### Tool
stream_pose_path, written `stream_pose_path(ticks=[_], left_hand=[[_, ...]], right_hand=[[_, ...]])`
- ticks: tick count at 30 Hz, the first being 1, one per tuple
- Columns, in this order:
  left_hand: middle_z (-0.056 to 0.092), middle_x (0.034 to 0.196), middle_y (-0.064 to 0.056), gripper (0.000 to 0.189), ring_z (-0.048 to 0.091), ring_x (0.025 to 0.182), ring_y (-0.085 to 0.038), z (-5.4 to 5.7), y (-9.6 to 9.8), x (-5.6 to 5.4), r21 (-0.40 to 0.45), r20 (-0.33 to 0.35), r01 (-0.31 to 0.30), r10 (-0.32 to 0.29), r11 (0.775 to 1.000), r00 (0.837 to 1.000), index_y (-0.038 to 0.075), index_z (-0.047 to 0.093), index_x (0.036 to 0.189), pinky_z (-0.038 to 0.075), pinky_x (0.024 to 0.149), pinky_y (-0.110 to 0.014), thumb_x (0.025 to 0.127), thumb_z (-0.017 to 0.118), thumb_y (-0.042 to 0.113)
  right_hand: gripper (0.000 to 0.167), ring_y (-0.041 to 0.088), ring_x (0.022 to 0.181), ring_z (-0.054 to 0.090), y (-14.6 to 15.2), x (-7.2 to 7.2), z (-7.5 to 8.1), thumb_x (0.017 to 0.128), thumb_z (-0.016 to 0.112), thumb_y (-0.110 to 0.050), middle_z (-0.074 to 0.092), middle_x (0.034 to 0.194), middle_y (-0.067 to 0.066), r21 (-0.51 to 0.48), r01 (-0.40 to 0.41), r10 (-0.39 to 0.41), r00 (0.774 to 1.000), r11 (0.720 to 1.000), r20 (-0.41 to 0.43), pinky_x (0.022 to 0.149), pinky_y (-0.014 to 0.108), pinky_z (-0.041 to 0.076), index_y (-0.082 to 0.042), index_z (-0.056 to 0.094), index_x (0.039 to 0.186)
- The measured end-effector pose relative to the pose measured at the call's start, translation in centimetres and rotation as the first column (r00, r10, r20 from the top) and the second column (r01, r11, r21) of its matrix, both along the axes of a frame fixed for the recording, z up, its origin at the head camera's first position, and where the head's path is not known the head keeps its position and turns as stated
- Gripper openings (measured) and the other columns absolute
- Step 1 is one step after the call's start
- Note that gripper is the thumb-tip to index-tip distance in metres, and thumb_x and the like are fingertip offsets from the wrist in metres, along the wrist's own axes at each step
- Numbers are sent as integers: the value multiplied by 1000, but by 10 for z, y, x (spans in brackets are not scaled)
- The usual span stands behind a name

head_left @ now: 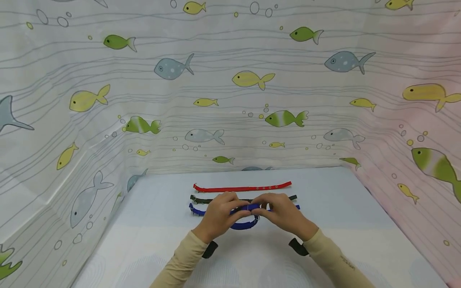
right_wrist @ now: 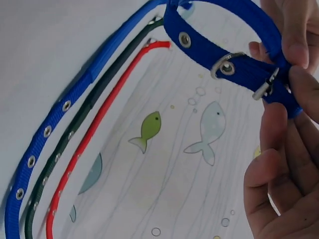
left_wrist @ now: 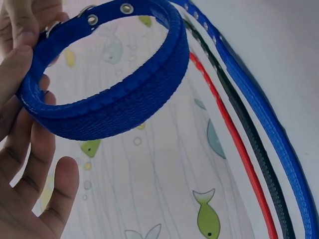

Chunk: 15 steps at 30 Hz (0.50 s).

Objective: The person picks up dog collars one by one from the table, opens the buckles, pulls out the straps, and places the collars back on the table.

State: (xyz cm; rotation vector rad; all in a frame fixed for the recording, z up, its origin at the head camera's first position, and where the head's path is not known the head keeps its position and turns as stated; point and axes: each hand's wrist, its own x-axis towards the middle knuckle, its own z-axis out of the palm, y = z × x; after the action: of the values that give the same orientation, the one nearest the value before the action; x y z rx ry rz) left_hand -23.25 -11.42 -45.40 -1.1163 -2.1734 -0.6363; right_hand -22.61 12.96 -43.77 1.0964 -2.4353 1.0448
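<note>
Both hands hold a blue pet collar [head_left: 243, 226], bent into a loop above the table. My left hand [head_left: 219, 216] pinches its upper band between thumb and fingers. Close beside it, my right hand [head_left: 286, 212] pinches the same band, near the metal buckle [right_wrist: 266, 84]. Silver eyelets and a metal D-ring [right_wrist: 219, 64] show on the strap in the right wrist view. The loop's padded side [left_wrist: 119, 112] faces the left wrist camera. Fingers cover part of the buckle end.
Behind the hands lie a second blue collar [head_left: 196, 212], a dark green collar [head_left: 201, 200] and a red collar [head_left: 230, 189], stretched out side by side across the pale table [head_left: 252, 264]. Fish-print cloth [head_left: 223, 52] surrounds the table at the back and sides.
</note>
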Motion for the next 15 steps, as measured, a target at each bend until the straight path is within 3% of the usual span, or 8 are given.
stream_pose_path(ticks=[5,11,15], left_hand=[[56,86,9,28,49,78,-7,0,-1,0,37,11,1,-1,999,1000,13,79,106,41,65,-16,89,78,36],[57,86,9,28,53,80,-8,-2,-2,1,70,58,3,-7,998,998,13,79,106,43,67,-15,89,79,36],[57,85,8,28,52,80,-7,-1,-4,2,67,67,-7,2,998,998,13,80,106,42,66,-15,89,78,36]], right_hand=[[21,3,75,59,0,-1,0,92,77,-26,69,92,-18,-83,-20,20,1000,996,-2,62,24,50,-17,73,111],[22,5,70,57,0,-1,-4,93,75,-27,69,92,-18,-123,2,4,999,992,43,58,28,51,-19,71,113],[23,5,74,60,0,0,-5,93,75,-27,69,92,-17,-118,10,-1,998,993,69,63,27,52,-19,70,114]])
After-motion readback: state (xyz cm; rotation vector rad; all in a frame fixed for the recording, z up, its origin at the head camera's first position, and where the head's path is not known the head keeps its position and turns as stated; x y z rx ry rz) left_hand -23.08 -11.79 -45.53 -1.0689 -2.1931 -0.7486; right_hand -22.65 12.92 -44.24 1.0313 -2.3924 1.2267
